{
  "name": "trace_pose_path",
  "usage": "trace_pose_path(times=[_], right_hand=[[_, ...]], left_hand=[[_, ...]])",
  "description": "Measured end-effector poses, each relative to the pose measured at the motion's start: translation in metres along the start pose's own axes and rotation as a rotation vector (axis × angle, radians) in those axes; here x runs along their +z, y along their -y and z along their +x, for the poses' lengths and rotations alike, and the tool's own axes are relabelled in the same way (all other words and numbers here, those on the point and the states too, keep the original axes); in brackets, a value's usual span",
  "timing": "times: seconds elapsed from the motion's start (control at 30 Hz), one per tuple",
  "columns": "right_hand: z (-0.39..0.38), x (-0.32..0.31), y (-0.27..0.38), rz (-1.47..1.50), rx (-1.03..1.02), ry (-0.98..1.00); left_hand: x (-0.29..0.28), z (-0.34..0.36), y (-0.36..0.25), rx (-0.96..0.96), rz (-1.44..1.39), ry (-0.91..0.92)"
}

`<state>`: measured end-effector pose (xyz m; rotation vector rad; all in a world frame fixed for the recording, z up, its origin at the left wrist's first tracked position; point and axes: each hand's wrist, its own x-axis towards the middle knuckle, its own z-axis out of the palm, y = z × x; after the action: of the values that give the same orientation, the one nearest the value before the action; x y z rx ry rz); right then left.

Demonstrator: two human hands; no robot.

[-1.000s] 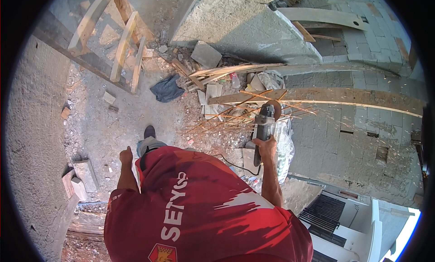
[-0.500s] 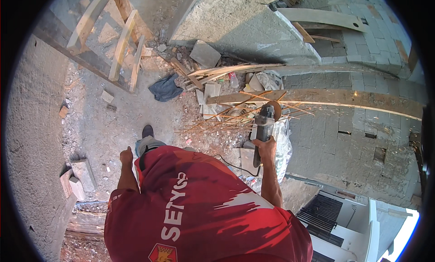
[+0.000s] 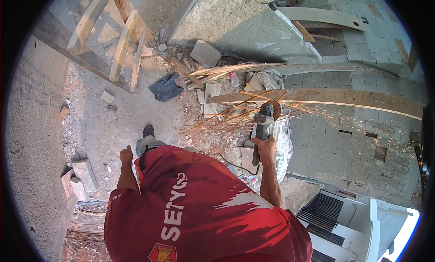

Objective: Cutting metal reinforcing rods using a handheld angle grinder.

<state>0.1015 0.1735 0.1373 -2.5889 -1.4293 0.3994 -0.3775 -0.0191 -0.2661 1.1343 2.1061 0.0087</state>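
My right hand (image 3: 265, 148) is wrapped round the rear of an angle grinder (image 3: 262, 128), whose brown disc (image 3: 276, 110) is at the far end, by the right side of a grid of thin rusty steel rods (image 3: 226, 121). A stream of orange sparks flies right from the disc. The exact spot where the disc meets a rod is hard to make out. A dark power cord (image 3: 235, 165) loops from the grinder's tail toward my body. On the left, away from the rods, my left hand (image 3: 126, 155) hangs beside my leg, fingers curled, with nothing visible in it.
Behind the rods a long wooden plank (image 3: 326, 96) stretches right across a grey block wall (image 3: 362, 144). Rubble, broken slabs (image 3: 205, 53) and a dark cloth (image 3: 166, 87) lie ahead. White plastic sacking (image 3: 284, 146) sits right of my right hand. Timber pieces (image 3: 122, 44) stand at far left.
The sparks are denser now and spread lower to the right. The grinder has hardly shifted; both hands keep their places.
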Motion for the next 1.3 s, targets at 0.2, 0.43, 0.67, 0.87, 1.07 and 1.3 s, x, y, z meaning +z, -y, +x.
trace_pose_path(times=[0.2, 0.43, 0.67, 0.87, 1.07, 1.3], right_hand=[[-0.004, -0.007, 0.008, 0.009, 0.028, 0.041], [-0.002, -0.004, 0.011, -0.047, 0.028, 0.021], [0.008, 0.008, 0.013, -0.117, -0.011, 0.035], [0.008, -0.002, 0.011, -0.044, 0.004, 0.076], [-0.004, -0.009, 0.007, -0.108, 0.014, 0.005], [-0.043, -0.017, -0.007, -0.075, 0.057, 0.037]], left_hand=[[0.006, 0.001, 0.011, -0.215, -0.155, 0.026], [0.002, 0.002, 0.003, -0.211, -0.188, 0.04], [-0.003, 0.001, -0.001, -0.174, -0.194, 0.016], [0.005, -0.005, 0.017, -0.291, -0.224, -0.005], [0.012, 0.003, 0.007, -0.108, -0.025, 0.067], [-0.001, 0.027, -0.014, 0.036, -0.036, -0.027]])
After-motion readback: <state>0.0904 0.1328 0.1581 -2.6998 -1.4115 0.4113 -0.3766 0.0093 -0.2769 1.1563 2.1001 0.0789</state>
